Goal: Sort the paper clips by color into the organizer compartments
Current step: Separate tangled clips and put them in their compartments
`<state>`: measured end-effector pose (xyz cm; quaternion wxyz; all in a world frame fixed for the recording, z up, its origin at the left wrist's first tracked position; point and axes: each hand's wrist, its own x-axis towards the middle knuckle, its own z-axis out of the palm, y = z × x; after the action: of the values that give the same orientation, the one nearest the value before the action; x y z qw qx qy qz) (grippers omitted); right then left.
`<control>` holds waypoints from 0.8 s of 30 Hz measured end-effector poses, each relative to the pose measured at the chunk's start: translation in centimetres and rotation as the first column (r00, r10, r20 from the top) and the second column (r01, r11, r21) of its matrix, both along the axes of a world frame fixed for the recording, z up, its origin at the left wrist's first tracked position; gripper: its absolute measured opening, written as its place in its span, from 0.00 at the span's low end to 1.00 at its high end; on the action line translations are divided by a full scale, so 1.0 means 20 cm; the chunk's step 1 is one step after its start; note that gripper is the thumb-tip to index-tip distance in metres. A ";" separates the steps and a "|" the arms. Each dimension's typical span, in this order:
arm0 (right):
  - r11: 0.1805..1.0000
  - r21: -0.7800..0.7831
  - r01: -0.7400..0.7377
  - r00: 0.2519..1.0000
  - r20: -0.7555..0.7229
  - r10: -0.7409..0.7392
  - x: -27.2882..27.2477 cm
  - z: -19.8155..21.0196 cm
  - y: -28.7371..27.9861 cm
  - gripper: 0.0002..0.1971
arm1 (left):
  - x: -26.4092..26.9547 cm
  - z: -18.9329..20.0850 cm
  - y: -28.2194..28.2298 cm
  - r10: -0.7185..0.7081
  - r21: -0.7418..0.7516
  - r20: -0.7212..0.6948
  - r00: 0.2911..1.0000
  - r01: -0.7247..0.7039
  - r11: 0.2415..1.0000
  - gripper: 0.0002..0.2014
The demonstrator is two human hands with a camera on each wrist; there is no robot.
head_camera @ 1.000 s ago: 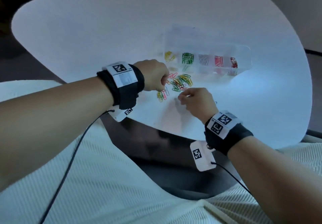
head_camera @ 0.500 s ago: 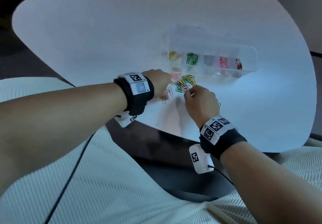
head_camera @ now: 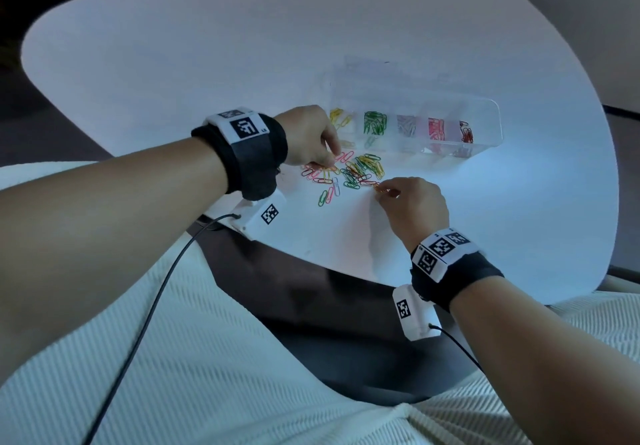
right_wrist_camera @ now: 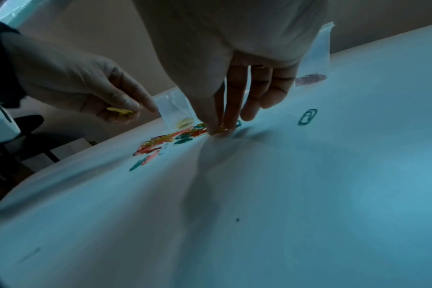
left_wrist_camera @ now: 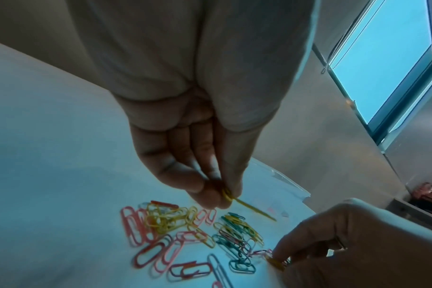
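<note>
My left hand (left_wrist_camera: 202,175) pinches yellow clips (left_wrist_camera: 228,195) just above the loose pile (head_camera: 346,174) on the counter (head_camera: 173,64). My right hand (head_camera: 412,202) pinches a clip at the pile's near edge; the organizer (head_camera: 485,140) lies just beyond.

We see a clear glossy plastic organizer (head_camera: 485,122), smooth coated paper clips (head_camera: 360,171), and a matt white counter (head_camera: 173,64).

White rounded table (head_camera: 173,74), clear organizer (head_camera: 491,126), loose paper clips (head_camera: 346,174)
</note>
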<state>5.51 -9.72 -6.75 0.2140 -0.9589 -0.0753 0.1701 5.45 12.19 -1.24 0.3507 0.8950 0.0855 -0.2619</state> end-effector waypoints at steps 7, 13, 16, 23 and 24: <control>0.999 -0.018 -0.044 0.999 0.006 0.044 0.04 -0.01 0.00 0.07 | 0.00 -0.02 0.00 0.018 -0.113 -0.063 0.998 -0.025 0.993 0.08; 0.969 0.194 0.155 0.988 -0.035 -0.151 0.07 0.03 -0.04 0.03 | 0.01 0.01 -0.01 0.060 -0.226 -0.066 0.996 -0.073 0.971 0.08; 0.795 0.466 0.389 0.919 -0.258 -0.298 0.07 0.05 -0.06 0.09 | 0.02 0.03 -0.03 0.191 -0.297 -0.121 0.974 -0.219 0.929 0.14; 0.319 0.524 0.790 0.609 -0.732 -0.305 0.12 0.10 0.00 0.08 | 0.03 0.08 -0.05 0.308 -0.299 -0.200 0.930 -0.358 0.885 0.11; 0.364 0.523 0.771 0.630 -0.710 -0.315 0.13 0.10 0.02 0.10 | 0.03 0.09 -0.06 0.276 -0.261 -0.175 0.945 -0.315 0.913 0.11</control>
<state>8.03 -9.33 -4.78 0.6733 -0.6401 0.2514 0.2714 6.08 11.05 0.62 0.5052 0.7921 0.2047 -0.2748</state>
